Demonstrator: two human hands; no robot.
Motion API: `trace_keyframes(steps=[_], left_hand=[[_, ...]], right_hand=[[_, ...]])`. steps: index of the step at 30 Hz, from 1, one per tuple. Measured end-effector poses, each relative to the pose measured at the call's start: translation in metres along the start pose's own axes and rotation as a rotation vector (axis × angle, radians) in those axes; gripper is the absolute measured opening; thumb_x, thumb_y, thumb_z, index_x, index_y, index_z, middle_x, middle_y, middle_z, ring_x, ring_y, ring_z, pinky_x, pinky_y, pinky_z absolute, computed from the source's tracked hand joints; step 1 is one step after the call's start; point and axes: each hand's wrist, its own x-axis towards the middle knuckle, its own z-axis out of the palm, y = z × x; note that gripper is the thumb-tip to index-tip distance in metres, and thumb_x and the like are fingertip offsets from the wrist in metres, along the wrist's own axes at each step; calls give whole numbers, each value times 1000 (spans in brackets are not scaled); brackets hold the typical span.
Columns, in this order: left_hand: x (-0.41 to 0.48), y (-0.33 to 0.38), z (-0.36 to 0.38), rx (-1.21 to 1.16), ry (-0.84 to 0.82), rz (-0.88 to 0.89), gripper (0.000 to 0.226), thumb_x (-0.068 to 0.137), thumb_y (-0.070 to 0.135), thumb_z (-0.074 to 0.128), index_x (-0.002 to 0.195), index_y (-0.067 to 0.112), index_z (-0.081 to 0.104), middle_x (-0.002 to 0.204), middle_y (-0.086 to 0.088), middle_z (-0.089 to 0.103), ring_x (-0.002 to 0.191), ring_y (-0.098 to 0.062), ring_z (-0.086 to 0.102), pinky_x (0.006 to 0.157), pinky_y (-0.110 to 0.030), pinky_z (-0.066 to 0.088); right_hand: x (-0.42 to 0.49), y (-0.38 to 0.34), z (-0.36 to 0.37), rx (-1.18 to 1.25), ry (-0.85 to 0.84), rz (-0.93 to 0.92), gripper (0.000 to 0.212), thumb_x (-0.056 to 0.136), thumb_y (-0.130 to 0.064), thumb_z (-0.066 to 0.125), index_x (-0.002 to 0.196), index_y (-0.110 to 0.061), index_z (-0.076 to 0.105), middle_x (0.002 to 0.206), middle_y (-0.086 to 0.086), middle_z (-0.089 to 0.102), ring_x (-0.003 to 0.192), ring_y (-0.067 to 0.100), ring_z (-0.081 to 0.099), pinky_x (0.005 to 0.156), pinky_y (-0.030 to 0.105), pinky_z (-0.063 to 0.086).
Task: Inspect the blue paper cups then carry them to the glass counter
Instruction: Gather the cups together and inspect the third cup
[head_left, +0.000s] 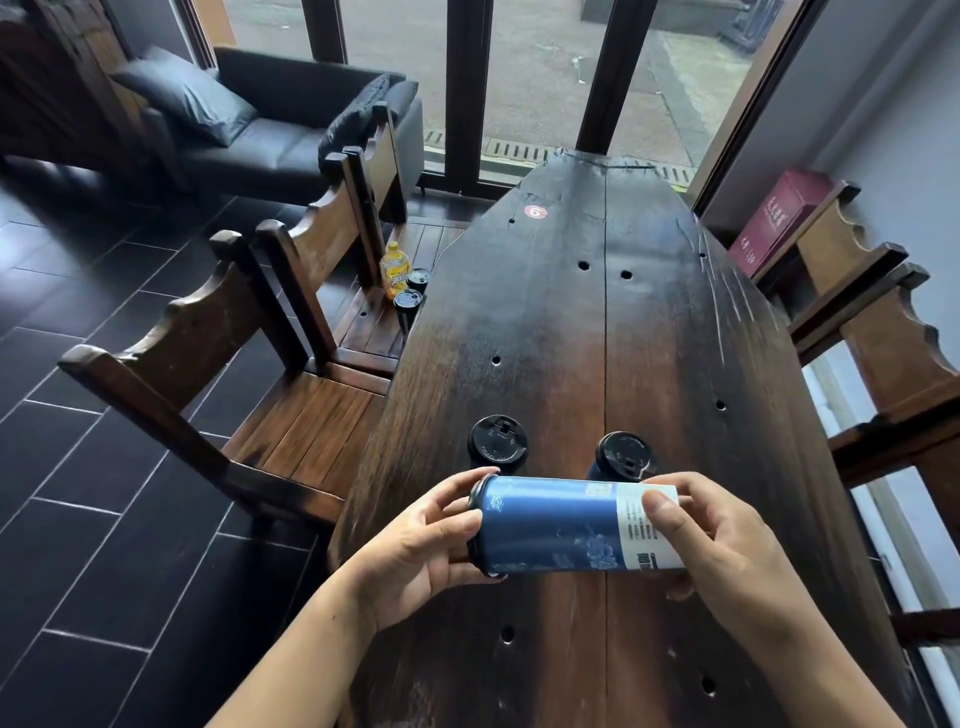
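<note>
I hold a tall blue paper cup (556, 525) sideways above the dark wooden table (597, 338), its black lid pointing left. My left hand (421, 551) grips the lid end, fingers curled round the rim. My right hand (727, 540) grips the white-labelled bottom end, thumb on top. Just behind it, two more blue cups stand upright on the table, seen mostly by their black lids: one on the left (497, 441) and one on the right (623, 457). The glass counter is not in view.
Wooden chairs (208, 364) line the table's left side; on one seat stand a yellow bottle (393, 270) and two black-lidded cups (410, 299). More chairs (883, 338) sit on the right. A black sofa (270, 119) and glass doors lie beyond.
</note>
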Motion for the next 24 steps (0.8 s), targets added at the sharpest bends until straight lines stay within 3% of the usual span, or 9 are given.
trace_keyframes(steps=[2,5,9,12,20,24], left_hand=[[-1,1,0,6,-15,-16,81,70,39,93,142,27,58,146,-13,60,121,-38,66,94,-59,57],[-1,6,3,40,-12,-93,68,81,58,74,139,25,61,147,-18,59,113,-37,67,93,-61,55],[2,10,2,88,94,-217,75,85,73,55,139,21,62,143,-20,62,108,-37,71,78,-51,62],[3,8,4,127,125,-246,71,90,69,50,139,19,62,137,-16,68,104,-33,72,72,-46,63],[1,6,0,63,150,-217,65,87,56,57,136,14,64,128,-14,72,102,-31,74,71,-48,63],[1,4,-5,20,109,-174,62,88,50,72,137,12,63,138,-19,66,107,-34,71,79,-51,62]], right_hand=[[-2,-2,1,-3,3,-24,35,79,-64,60,99,-38,71,85,-6,77,76,9,74,51,33,62],[-5,-4,3,-84,-9,-103,46,78,-73,56,108,-40,66,93,-12,77,80,17,75,63,43,64],[-7,-5,6,-217,-28,-196,48,80,-74,56,114,-41,64,99,-18,74,90,7,72,70,26,58],[-8,-6,9,-255,-56,-228,49,82,-74,55,118,-41,63,101,-20,73,95,5,70,71,21,56],[-10,-5,14,-247,-41,-234,50,81,-73,53,118,-40,62,100,-16,74,97,3,68,71,17,52],[-12,-5,14,-228,-16,-195,57,78,-79,48,118,-41,62,102,-17,74,101,-4,65,71,15,52]])
